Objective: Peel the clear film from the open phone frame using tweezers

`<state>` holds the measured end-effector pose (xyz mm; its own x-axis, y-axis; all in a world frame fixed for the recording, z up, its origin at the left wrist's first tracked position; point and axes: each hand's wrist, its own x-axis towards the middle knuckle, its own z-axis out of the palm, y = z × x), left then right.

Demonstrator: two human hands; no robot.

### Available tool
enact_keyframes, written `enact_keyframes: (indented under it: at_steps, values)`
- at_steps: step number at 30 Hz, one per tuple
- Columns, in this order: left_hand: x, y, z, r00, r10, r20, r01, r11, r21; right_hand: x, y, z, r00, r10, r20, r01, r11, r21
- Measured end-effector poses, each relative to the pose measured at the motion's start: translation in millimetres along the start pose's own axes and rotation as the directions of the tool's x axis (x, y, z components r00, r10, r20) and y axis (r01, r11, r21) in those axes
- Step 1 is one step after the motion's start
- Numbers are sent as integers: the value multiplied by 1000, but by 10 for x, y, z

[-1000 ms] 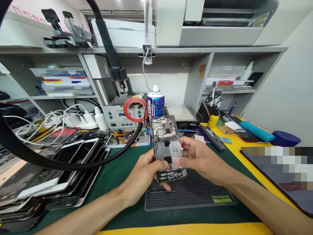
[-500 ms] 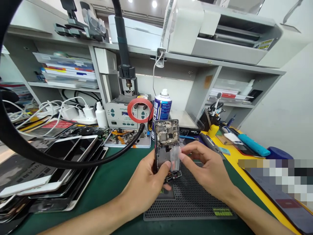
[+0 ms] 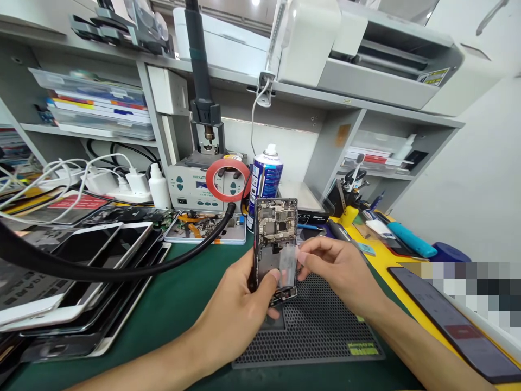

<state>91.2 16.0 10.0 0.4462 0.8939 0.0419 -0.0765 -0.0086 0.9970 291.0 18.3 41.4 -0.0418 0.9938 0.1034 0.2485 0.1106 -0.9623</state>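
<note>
An opened phone with its circuit board bare is held tilted up above the bench. My left hand is closed around its lower left edge, thumb across the front and fingers behind. A translucent plastic film strip lies along the right side of the phone's lower half. My right hand pinches the strip's upper right edge between thumb and forefinger. Under both hands is a black perforated mat on the green bench surface.
Stacked phone and tablet parts lie at left, crossed by a black hose. Behind the phone stand a spray can, a roll of red tape and a parts tray. A dark phone lies at right.
The whole view has shifted slightly, so the bench things sit further left. Both hands keep their grip on the phone and the film strip, with little change between them.
</note>
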Motion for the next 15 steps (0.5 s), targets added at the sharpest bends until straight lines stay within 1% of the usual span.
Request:
enact_keyframes:
  at_steps: [2, 5, 8, 10, 12, 15]
  values:
    - [2, 9, 0, 1000, -5, 9, 5, 1000, -25, 10, 9, -2, 1000, 16, 0, -16, 999, 37]
    - [12, 23, 0, 999, -23, 33, 27, 994, -106, 24, 3, -8, 1000, 29, 8, -30, 996, 83]
    - [33, 41, -4, 999, -41, 13, 43, 988, -149, 18, -6, -13, 1000, -9, 3, 9, 996, 83]
    - [46, 50, -7, 999, -46, -26, 42, 991, -127, -7, 5, -8, 997, -76, -23, 76, 997, 15]
    - [49, 51, -8, 997, -31, -68, 26, 996, -80, -46, 33, 11, 983, -179, -41, 173, 977, -125]
    - [31, 31, 2, 995, 16, -100, -17, 1000, -9, -99, 96, 63, 933, -357, -43, 327, 892, -311]
